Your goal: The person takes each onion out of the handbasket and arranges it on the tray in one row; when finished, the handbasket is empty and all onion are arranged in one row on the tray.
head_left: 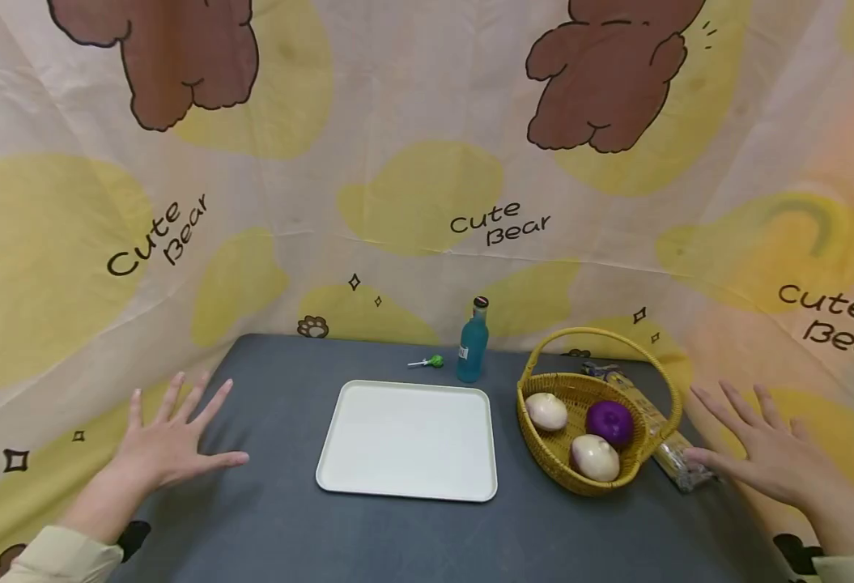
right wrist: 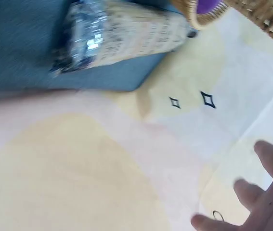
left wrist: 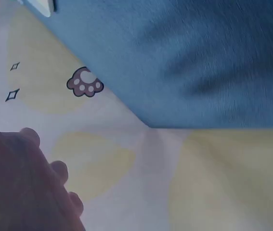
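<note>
My left hand (head_left: 167,445) is raised over the table's left edge with its fingers spread, holding nothing. On the other side, my right hand (head_left: 776,461) is also spread and empty, nearest to a long printed packet (head_left: 663,425) with a shiny wrapper end. A yellow wicker basket (head_left: 559,470) with a tall handle stands beside that packet. Inside it lie a purple onion (head_left: 609,423) and two white onions, one at the left (head_left: 546,411) and one in front (head_left: 595,457). A white rectangular tray (head_left: 407,441) lies flat at the table's middle.
Behind the tray, a bottle of blue liquid (head_left: 473,344) stands upright with its cap on. A green lollipop (head_left: 435,361) on a white stick lies to its left. The dark grey table (head_left: 281,518) meets a printed cloth backdrop (head_left: 397,105) at the back and sides.
</note>
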### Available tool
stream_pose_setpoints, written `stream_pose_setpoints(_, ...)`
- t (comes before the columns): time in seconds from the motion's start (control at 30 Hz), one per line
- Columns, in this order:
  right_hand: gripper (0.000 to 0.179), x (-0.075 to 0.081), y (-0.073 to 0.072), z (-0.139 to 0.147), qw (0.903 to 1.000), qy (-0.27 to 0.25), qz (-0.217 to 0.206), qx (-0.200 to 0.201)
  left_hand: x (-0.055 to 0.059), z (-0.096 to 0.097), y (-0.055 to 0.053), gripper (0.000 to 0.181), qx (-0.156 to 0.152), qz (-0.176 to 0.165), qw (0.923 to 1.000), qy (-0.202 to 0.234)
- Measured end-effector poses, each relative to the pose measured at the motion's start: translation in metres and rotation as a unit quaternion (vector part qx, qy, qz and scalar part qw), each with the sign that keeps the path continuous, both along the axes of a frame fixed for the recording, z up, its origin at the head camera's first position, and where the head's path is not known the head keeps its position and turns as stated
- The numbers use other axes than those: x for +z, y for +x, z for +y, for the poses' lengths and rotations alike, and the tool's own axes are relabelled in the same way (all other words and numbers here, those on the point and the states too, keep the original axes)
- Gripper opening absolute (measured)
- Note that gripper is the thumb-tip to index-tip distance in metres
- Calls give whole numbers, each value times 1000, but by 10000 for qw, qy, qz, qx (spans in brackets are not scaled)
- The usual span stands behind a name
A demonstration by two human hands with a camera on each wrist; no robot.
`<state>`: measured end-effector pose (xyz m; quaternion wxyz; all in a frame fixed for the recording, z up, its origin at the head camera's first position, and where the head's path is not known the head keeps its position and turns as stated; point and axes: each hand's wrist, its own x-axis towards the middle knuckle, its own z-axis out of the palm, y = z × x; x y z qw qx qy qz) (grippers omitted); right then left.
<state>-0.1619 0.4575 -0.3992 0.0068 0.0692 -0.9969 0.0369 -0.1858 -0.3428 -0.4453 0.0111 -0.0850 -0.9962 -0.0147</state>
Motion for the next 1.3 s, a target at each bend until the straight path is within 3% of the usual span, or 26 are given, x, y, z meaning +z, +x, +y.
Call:
stream_pose_setpoints(0.27,91,5,-1,-7,9949,-1004,-50,-23,-22,13,2,112,40,-115,9960,886)
stream_pose_setpoints(0.47,87,2,10,-13,9797,-1989,160,-203,-38,35,6,105,162,-25,9873,1580)
stream_pose_setpoints(0.57,84,-3,18,-19,9689,-2389,358,-532,-47,51,7,103,80,-93,9767,2143)
stream_pose_setpoints(0.67,81,-11,24,-29,9496,-2957,778,-694,-55,64,8,104,80,-268,9654,2594)
stream_pose_setpoints(0.8,82,-20,29,-51,9134,-3747,1492,-555,-64,76,9,105,308,-507,9604,2723)
stream_pose_setpoints(0.87,82,-22,31,-64,9039,-3869,1715,-620,-69,81,9,105,371,-617,9593,2729)
stream_pose_setpoints(1.03,84,-25,35,-91,8929,-3948,1949,-944,-80,96,4,117,381,-941,9480,3016)
stream_pose_setpoints(1.2,84,-27,37,-111,8748,-4178,2217,-1050,-87,111,1,130,360,-1155,9376,3260)
stream_pose_setpoints(1.3,80,-32,39,-120,8773,-4114,2222,-1081,-90,116,0,128,359,-1258,9356,3279)
